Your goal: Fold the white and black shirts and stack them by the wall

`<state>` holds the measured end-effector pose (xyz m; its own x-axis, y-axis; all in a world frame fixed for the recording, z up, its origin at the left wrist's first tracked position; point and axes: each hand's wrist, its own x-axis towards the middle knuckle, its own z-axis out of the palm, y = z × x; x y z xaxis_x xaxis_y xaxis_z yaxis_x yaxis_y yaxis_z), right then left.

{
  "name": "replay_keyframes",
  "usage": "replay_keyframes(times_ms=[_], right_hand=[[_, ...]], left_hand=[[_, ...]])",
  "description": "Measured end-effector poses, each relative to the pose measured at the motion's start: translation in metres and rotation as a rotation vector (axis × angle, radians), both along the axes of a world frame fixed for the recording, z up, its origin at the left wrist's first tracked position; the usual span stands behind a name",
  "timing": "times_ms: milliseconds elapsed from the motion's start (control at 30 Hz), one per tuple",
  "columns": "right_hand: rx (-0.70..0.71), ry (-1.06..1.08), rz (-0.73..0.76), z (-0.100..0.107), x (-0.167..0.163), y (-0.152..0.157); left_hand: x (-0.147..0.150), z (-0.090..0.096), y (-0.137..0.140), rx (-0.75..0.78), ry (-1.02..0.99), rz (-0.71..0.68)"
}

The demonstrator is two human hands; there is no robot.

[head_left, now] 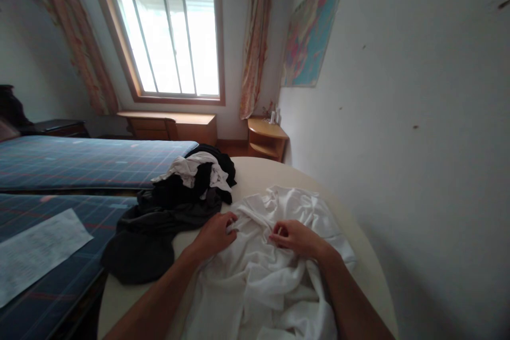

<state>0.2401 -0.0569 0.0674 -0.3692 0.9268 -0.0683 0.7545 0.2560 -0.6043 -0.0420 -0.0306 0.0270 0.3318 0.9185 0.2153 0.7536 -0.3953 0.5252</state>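
A crumpled white garment [263, 276] lies spread over the round cream table [258, 166], its near end running out of the bottom of the view. My left hand [217, 234] pinches a fold at the garment's left edge, fingers closed on the cloth. To the right of it, my right hand [295, 236] has thumb and fingers curled together at the middle of the fabric, gripping a bit of it. Which part of the garment each hand holds is hard to make out among the wrinkles.
Dark clothes [143, 249] and a white-and-black bundle [199, 175] are heaped on the table's left side. Beyond them are blue plaid mattresses [95, 162], one with a printed sheet [43, 249]. A white wall [430, 170] stands close on the right; a corner shelf [266, 130] is behind.
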Motion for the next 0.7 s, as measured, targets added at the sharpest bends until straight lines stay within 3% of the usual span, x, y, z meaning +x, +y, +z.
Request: replay_keyframes(times_ms=[167, 300, 400, 533, 633, 700], right_hand=[[0.258, -0.221, -0.285, -0.015, 0.024, 0.014], [0.253, -0.341, -0.354, -0.028, 0.04, 0.017], [0.196, -0.218, -0.298, -0.029, 0.041, 0.018], [0.227, -0.024, -0.163, -0.022, 0.036, 0.019], [0.323, -0.049, -0.169, -0.019, 0.038, 0.02], [0.323, -0.169, -0.217, -0.022, 0.044, 0.02]], left_hand=[[0.0, -0.006, 0.0, 0.08, -0.06, -0.045], [0.003, -0.005, 0.001, 0.078, -0.064, -0.159], [0.003, 0.017, 0.014, 0.173, 0.017, -0.105], [-0.012, 0.067, 0.053, 0.407, 0.192, 0.113], [-0.024, 0.094, 0.078, 0.52, 0.278, 0.301], [-0.02, 0.098, 0.08, 0.583, 0.315, 0.38]])
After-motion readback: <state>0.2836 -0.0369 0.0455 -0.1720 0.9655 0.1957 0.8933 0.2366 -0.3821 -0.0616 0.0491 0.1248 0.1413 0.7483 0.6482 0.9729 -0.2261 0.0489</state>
